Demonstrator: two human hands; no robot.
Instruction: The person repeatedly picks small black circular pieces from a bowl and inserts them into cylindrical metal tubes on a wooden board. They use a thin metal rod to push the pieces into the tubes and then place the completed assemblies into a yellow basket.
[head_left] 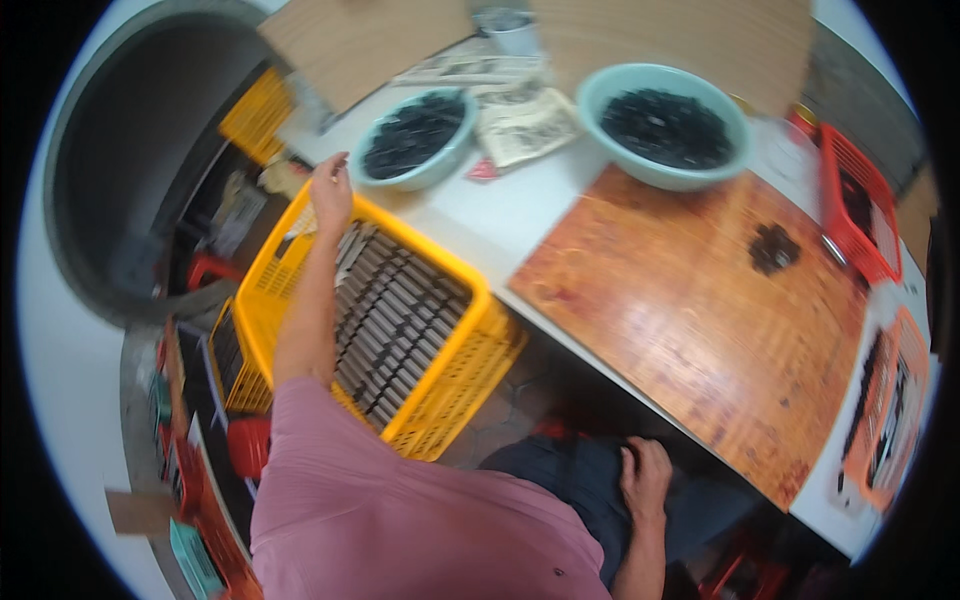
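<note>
Head view: yellow crate (452, 358) near left hand (332, 192), right hand (647, 475) apart.

Left hand (332, 193) near yellow crate (478, 300)

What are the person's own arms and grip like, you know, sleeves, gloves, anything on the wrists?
The left grip and right grip are bare human hands, ungloved, with no watch or bracelet visible. The left sleeve is plain dusty pink and leaves the forearm uncovered; the right forearm is bare too, but its sleeve isn't visible.
</note>
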